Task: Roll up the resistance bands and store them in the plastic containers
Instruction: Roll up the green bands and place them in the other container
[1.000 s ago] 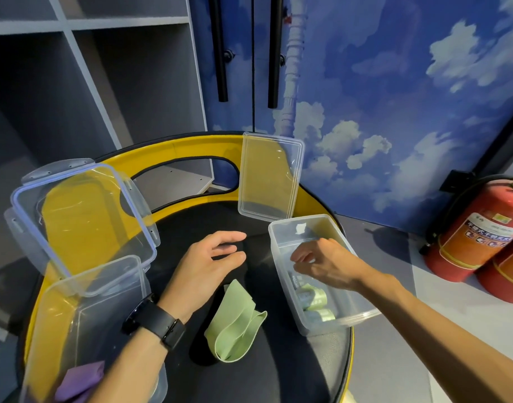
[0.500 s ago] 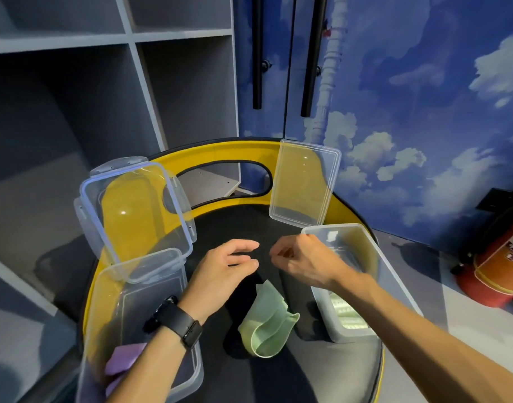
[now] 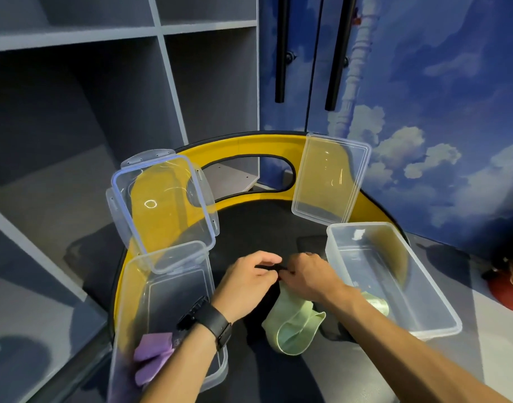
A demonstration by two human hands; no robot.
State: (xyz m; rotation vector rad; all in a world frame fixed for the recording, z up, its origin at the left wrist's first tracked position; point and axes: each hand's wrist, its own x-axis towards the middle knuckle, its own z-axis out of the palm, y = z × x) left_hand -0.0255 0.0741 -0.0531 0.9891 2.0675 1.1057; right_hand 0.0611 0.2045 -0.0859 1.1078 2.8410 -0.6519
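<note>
My left hand (image 3: 246, 283) and my right hand (image 3: 307, 276) meet over the black seat, and each pinches the edge of a thin black band (image 3: 274, 267) that is hard to see against the seat. A loose light green band (image 3: 293, 327) lies crumpled just below my right hand. The clear container on the right (image 3: 432, 321) holds a rolled green band (image 3: 376, 303). Purple bands (image 3: 153, 353) lie at the near end of the clear container on the left (image 3: 162, 257), partly behind my left forearm.
Two clear lids lean on the round seat's yellow rim (image 3: 249, 146): a clip lid (image 3: 162, 205) on the left and a plain lid (image 3: 330, 178) at the back. Grey shelves stand to the left. A red fire extinguisher (image 3: 508, 289) sits at the right edge.
My right hand has left the right container and moved left to meet my left hand. Both hands now pinch the black band above the green one. The view has shifted.
</note>
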